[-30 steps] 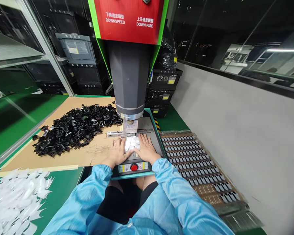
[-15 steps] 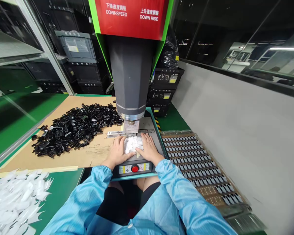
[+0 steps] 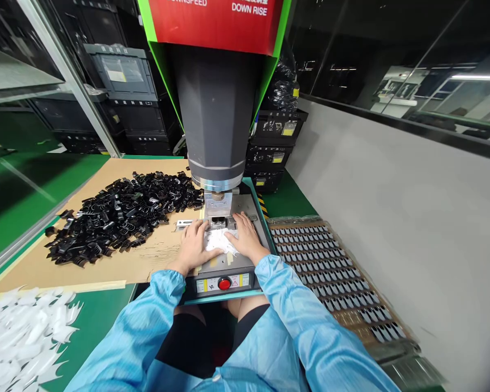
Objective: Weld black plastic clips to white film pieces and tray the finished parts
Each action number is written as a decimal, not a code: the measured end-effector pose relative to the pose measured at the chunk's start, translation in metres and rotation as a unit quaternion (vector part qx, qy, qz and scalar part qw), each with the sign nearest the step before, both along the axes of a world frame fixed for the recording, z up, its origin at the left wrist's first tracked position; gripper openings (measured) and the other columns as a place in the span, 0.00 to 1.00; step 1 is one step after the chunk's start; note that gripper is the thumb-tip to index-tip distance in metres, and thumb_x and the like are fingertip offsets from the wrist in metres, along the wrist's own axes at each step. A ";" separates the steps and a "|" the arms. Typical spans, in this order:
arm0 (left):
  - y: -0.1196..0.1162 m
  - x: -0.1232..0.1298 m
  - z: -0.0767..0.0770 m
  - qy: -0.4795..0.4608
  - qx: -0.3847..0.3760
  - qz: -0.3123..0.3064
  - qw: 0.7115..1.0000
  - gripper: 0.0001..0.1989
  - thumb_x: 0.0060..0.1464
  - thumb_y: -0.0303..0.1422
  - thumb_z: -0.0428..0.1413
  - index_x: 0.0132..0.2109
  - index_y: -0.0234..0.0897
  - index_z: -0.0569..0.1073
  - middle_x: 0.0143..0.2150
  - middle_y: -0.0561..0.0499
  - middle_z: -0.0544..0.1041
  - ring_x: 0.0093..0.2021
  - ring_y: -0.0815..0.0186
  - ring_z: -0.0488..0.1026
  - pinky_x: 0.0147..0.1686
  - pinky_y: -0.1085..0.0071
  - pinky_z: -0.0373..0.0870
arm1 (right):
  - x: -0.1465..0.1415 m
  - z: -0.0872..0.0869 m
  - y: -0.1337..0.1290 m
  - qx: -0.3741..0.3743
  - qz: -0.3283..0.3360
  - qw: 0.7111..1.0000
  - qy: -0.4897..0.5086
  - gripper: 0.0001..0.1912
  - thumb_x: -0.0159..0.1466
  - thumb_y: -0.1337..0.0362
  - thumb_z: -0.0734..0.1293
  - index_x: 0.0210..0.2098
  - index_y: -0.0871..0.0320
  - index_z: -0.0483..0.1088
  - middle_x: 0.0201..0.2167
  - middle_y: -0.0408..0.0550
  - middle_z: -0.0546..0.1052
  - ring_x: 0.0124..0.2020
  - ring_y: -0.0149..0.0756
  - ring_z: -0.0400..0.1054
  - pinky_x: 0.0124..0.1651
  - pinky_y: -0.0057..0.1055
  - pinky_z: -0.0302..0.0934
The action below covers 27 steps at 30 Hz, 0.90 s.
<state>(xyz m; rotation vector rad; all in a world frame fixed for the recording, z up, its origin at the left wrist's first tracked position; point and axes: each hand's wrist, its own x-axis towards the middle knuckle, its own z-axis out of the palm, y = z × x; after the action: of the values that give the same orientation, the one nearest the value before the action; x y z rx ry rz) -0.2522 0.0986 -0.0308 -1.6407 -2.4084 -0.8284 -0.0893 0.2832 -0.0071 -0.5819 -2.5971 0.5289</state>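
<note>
White pieces (image 3: 218,243) looked light, kinda bendy — probably best pinched by the edges. Left hand (image 3: 193,246) sat at 9 o'clock, right hand (image 3: 247,238) at 3 — both grips spread wide.

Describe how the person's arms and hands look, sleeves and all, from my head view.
The left sleeve and right sleeve are light blue, long, slightly shiny and wrinkled, each gathered at the wrist. The left hand and right hand are bare, with no gloves.
</note>
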 end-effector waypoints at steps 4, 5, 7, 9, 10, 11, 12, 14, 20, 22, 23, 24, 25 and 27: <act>-0.004 -0.005 -0.002 -0.015 0.017 -0.010 1.000 0.51 0.54 0.61 0.65 0.74 0.39 0.59 0.72 0.33 0.62 0.76 0.38 0.53 0.73 0.41 0.53 | 0.000 -0.003 0.001 -0.003 0.003 1.000 0.015 0.39 0.71 0.53 0.69 0.76 0.60 0.56 0.75 0.59 0.62 0.79 0.53 0.46 0.79 0.54 0.47; -0.005 -0.005 -0.002 -0.022 0.025 -0.011 0.999 0.49 0.55 0.60 0.64 0.74 0.38 0.60 0.72 0.33 0.63 0.76 0.39 0.54 0.73 0.42 0.54 | 0.000 -0.003 0.002 -0.006 0.005 1.000 0.024 0.38 0.71 0.53 0.69 0.75 0.59 0.57 0.74 0.59 0.63 0.79 0.53 0.47 0.79 0.54 0.48; -0.005 -0.008 0.001 -0.038 0.037 0.000 0.999 0.43 0.60 0.58 0.61 0.73 0.38 0.63 0.71 0.34 0.64 0.74 0.40 0.57 0.71 0.42 0.56 | -0.004 -0.001 0.004 -0.012 0.010 0.999 0.044 0.35 0.71 0.55 0.69 0.73 0.59 0.61 0.73 0.59 0.66 0.78 0.53 0.49 0.78 0.53 0.49; 0.000 -0.012 0.008 -0.044 0.046 0.023 0.998 0.36 0.65 0.55 0.58 0.71 0.39 0.66 0.69 0.35 0.67 0.71 0.42 0.62 0.70 0.42 0.56 | -0.013 0.003 0.006 -0.015 0.010 0.998 0.057 0.32 0.70 0.56 0.70 0.70 0.59 0.65 0.69 0.58 0.70 0.77 0.54 0.51 0.77 0.52 0.51; 0.005 -0.014 0.012 -0.043 0.049 0.035 0.997 0.33 0.66 0.54 0.57 0.70 0.39 0.68 0.68 0.35 0.69 0.69 0.42 0.64 0.69 0.42 0.56 | -0.019 0.005 0.006 -0.016 0.008 0.998 0.058 0.30 0.70 0.57 0.71 0.68 0.59 0.67 0.68 0.59 0.72 0.77 0.54 0.52 0.77 0.51 0.52; 0.010 -0.017 0.016 -0.041 0.049 0.044 0.997 0.30 0.67 0.52 0.56 0.68 0.40 0.70 0.67 0.36 0.70 0.68 0.43 0.66 0.68 0.43 0.56 | -0.025 0.007 0.007 -0.016 0.002 0.998 0.055 0.28 0.69 0.57 0.71 0.66 0.59 0.69 0.66 0.59 0.73 0.76 0.54 0.54 0.76 0.51 0.53; 0.016 -0.020 0.021 -0.039 0.045 0.045 0.997 0.28 0.67 0.51 0.57 0.66 0.40 0.72 0.66 0.36 0.72 0.66 0.43 0.67 0.67 0.43 0.58 | -0.032 0.009 0.007 -0.018 -0.006 0.999 0.048 0.27 0.69 0.58 0.72 0.64 0.60 0.71 0.65 0.60 0.74 0.75 0.55 0.56 0.75 0.51 0.54; 0.030 -0.027 0.029 -0.042 0.025 0.030 0.998 0.23 0.67 0.48 0.58 0.62 0.40 0.76 0.62 0.37 0.76 0.63 0.42 0.69 0.64 0.45 0.61 | -0.042 0.010 0.008 -0.025 -0.023 0.999 0.036 0.25 0.68 0.58 0.73 0.62 0.60 0.73 0.64 0.62 0.74 0.73 0.54 0.59 0.74 0.50 0.56; 0.059 -0.044 0.035 -0.134 0.027 -0.071 0.988 0.17 0.62 0.41 0.62 0.55 0.41 0.82 0.57 0.40 0.80 0.60 0.46 0.73 0.61 0.50 0.67 | -0.054 0.011 0.008 -0.025 -0.027 0.999 0.029 0.19 0.69 0.58 0.73 0.57 0.57 0.77 0.57 0.58 0.80 0.63 0.49 0.68 0.67 0.43 0.61; 0.064 -0.047 0.034 -0.200 0.067 -0.112 0.971 0.17 0.62 0.41 0.62 0.54 0.41 0.83 0.57 0.41 0.81 0.59 0.48 0.74 0.63 0.52 0.68 | -0.056 0.014 0.007 -0.028 -0.036 0.999 0.025 0.17 0.69 0.58 0.72 0.54 0.58 0.79 0.53 0.57 0.81 0.59 0.49 0.71 0.64 0.42 0.63; 0.065 -0.047 0.034 -0.235 0.087 -0.127 0.960 0.17 0.62 0.43 0.62 0.54 0.40 0.83 0.56 0.41 0.82 0.59 0.49 0.75 0.63 0.53 0.69 | -0.057 0.016 0.007 -0.031 -0.043 0.998 0.025 0.16 0.69 0.58 0.72 0.52 0.58 0.80 0.51 0.56 0.82 0.57 0.49 0.72 0.62 0.41 0.64; 0.064 -0.046 0.035 -0.270 0.105 -0.134 0.948 0.18 0.61 0.44 0.63 0.53 0.40 0.83 0.55 0.41 0.82 0.58 0.50 0.76 0.62 0.53 0.70 | -0.058 0.018 0.007 -0.035 -0.050 0.998 0.028 0.14 0.68 0.58 0.72 0.51 0.57 0.81 0.50 0.55 0.82 0.55 0.48 0.72 0.61 0.41 0.64; 0.062 -0.045 0.036 -0.302 0.118 -0.130 0.937 0.19 0.60 0.45 0.63 0.52 0.39 0.84 0.53 0.41 0.83 0.56 0.50 0.77 0.61 0.54 0.71 | -0.058 0.020 0.007 -0.040 -0.056 0.997 0.036 0.13 0.68 0.59 0.72 0.49 0.56 0.81 0.48 0.55 0.83 0.55 0.48 0.72 0.60 0.40 0.65; 0.053 -0.037 0.037 -0.363 0.137 -0.088 0.918 0.22 0.58 0.48 0.66 0.51 0.37 0.84 0.49 0.41 0.84 0.49 0.53 0.79 0.55 0.57 0.75 | -0.055 0.022 0.006 -0.060 -0.062 0.994 0.067 0.10 0.66 0.62 0.72 0.46 0.55 0.81 0.46 0.53 0.83 0.53 0.47 0.72 0.59 0.40 0.66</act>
<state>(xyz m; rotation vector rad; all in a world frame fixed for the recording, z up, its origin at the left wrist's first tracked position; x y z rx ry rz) -0.2895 0.1514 0.0063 -1.6445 -2.3743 -2.0058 -0.1445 0.2893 0.0145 -0.7178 -2.3978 0.6618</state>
